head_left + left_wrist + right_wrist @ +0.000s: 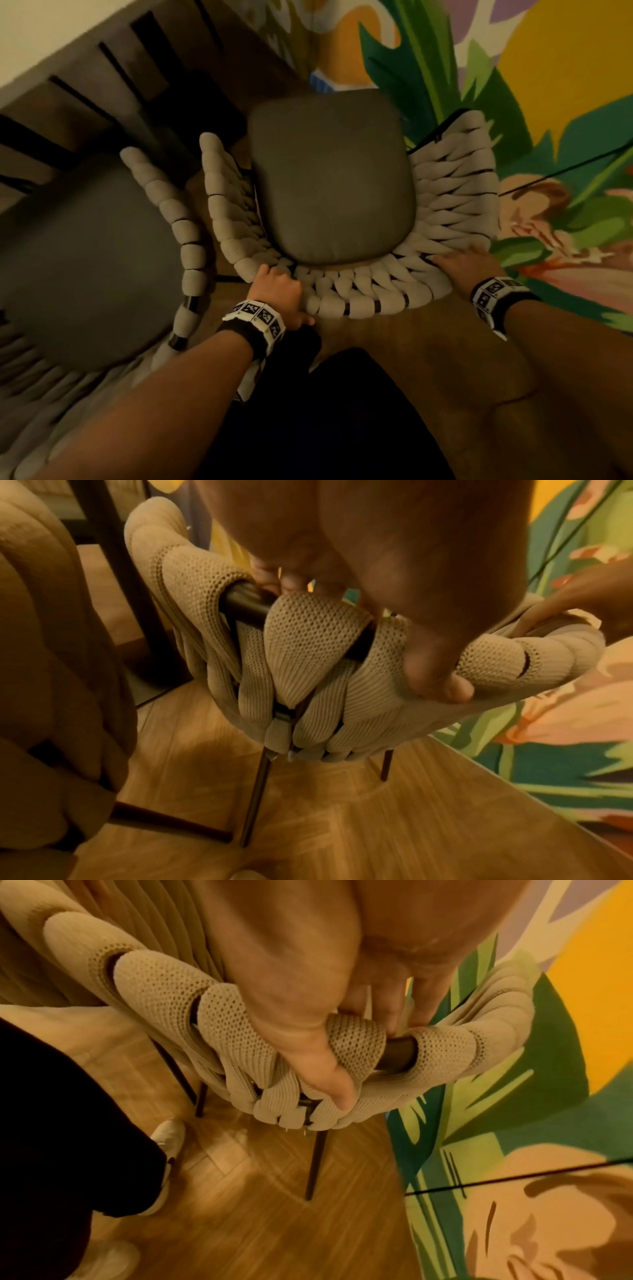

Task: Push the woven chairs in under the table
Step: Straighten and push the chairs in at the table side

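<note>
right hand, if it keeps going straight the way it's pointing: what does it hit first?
The right hand grips the woven chair's back rim, fingers pointing over the seat. Going straight on, it would likely meet the grey seat cushion first; depth is unclear.

Right hand (308,1010) around chair rim (356,1039)

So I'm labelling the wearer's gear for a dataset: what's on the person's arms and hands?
Both forearms are bare, with no sleeves or gloves. The left hand and the right hand each have a black wristband at the wrist, ringed with white square tiles printed with black-and-white fiducial patterns. No rings or watch are visible.
</note>
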Demonstrator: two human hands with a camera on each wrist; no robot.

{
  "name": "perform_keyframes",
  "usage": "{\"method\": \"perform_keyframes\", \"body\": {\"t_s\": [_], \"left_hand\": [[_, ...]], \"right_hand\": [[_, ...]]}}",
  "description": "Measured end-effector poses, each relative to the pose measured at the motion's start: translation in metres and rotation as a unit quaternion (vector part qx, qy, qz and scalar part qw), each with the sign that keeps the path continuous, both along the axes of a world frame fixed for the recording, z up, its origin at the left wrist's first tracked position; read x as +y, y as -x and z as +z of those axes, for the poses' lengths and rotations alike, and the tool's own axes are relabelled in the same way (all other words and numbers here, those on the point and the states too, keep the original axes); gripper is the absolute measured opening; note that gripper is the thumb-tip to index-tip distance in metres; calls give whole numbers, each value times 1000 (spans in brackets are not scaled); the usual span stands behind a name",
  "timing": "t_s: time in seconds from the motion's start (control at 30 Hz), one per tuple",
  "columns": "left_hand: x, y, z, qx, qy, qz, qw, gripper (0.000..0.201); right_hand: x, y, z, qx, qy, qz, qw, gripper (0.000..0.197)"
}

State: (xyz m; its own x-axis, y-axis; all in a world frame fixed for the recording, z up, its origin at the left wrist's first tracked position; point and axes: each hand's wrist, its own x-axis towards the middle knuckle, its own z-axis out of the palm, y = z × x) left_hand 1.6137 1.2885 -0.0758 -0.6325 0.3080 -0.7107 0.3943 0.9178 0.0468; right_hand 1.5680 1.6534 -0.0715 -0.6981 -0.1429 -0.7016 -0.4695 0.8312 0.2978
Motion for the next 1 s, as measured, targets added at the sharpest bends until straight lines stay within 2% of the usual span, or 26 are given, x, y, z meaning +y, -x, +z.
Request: {"method": "perform_keyframes", "body": {"t_s": [0.23,0.43,0.57,0.67,0.83,1.0], "left_hand": [[15,30,6,-5,2,109,994,66],[33,54,5,-18,16,202,979,68],[45,70,6,-15,25,264,964,72],[54,88,8,3,33,303,952,70],[64,120,7,27,45,342,938,70],[82,132,3,48,37,370,927,64]], "right_hand": [[-6,101,1,25,-7,53,998,41],[-10,184,-5,22,55,77,995,39],[-17,233,1,18,93,132,987,38],[-21,265,7,18,117,159,980,32],[-24,310,14,-3,118,175,977,38],[-12,338,10,-5,149,201,968,28]]}}
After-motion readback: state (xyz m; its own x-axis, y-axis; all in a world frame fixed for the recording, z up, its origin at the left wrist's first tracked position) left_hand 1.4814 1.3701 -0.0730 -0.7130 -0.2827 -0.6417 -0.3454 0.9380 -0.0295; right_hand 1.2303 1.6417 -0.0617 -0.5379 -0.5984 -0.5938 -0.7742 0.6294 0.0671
